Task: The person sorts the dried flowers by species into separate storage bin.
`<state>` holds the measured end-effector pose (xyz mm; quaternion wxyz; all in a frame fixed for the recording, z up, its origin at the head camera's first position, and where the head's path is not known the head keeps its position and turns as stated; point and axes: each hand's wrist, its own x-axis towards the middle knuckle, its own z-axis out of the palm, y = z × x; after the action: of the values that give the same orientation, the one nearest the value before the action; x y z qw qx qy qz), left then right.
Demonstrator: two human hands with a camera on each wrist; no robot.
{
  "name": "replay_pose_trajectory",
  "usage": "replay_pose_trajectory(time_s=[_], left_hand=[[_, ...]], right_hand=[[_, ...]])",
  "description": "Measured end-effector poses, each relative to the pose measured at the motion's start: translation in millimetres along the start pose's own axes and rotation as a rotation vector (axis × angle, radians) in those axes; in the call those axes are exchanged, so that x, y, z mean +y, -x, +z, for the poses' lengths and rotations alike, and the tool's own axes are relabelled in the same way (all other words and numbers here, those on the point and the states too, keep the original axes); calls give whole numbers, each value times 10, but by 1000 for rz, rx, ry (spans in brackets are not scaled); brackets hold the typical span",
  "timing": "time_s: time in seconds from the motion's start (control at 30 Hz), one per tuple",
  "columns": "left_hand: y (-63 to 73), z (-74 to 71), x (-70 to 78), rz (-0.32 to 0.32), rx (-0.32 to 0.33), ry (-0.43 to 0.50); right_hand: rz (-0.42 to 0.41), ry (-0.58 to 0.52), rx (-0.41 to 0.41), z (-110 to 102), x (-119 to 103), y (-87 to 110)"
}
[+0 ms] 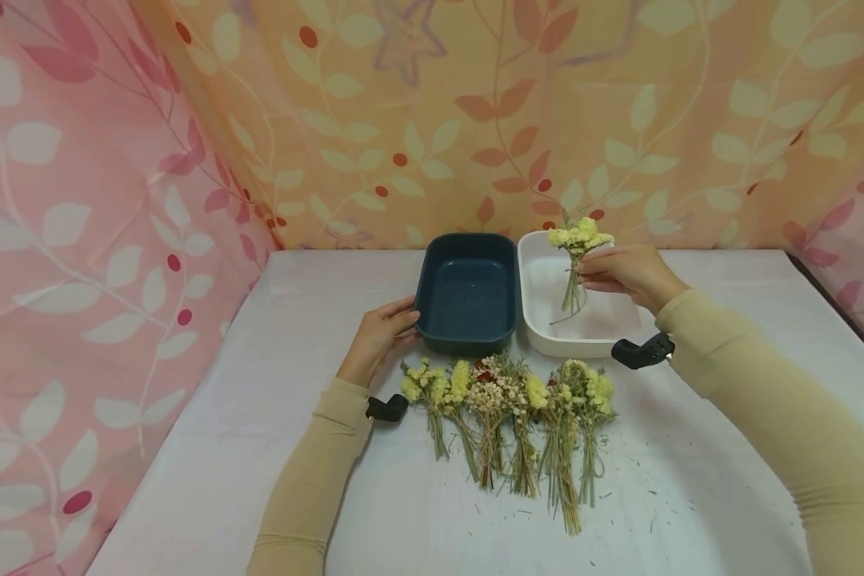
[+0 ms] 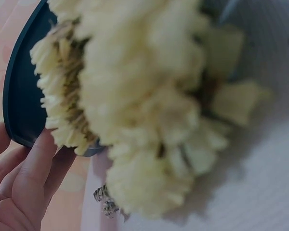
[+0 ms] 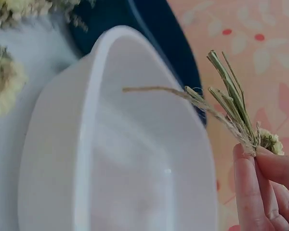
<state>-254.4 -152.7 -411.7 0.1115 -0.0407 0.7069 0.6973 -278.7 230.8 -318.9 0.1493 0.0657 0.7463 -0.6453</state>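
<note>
My right hand (image 1: 630, 272) pinches a small bunch of dried yellow flowers (image 1: 579, 235) by its stems, above the white tub (image 1: 579, 347). In the right wrist view thumb and fingertips meet at the twine tie (image 3: 248, 144), and a loose twine end sticks out over the tub's rim. My left hand (image 1: 378, 340) rests its fairly straight fingers against the left side of the dark blue tub (image 1: 468, 292). The left wrist view shows fingertips (image 2: 41, 149) right at that tub's edge, partly behind large blurred yellow blooms (image 2: 144, 86).
In front of the tubs lies a row of several dried flower bunches (image 1: 504, 408), yellow, cream and some red, stems toward me. Small plant scraps (image 1: 651, 512) are scattered on the white table cover (image 1: 209, 480). Patterned cloth (image 1: 432, 120) hangs behind and beside the table.
</note>
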Motion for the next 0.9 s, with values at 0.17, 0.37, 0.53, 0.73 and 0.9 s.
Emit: replay_pose_trajectory(time_s=[0.17, 0.37, 0.53, 0.73, 0.9], left_hand=[[2, 5, -1, -3, 3, 3], [11, -2, 1, 7, 5, 4], [12, -9, 5, 4, 7, 1], [12, -10, 7, 4, 3, -1], [7, -11, -5, 9, -4, -5]], right_hand=[[40, 24, -9, 7, 98, -121], [52, 67, -18, 75, 233, -241], [39, 66, -18, 141, 318, -309], [59, 62, -16, 197, 406, -372], [87, 77, 3, 225, 444, -408]])
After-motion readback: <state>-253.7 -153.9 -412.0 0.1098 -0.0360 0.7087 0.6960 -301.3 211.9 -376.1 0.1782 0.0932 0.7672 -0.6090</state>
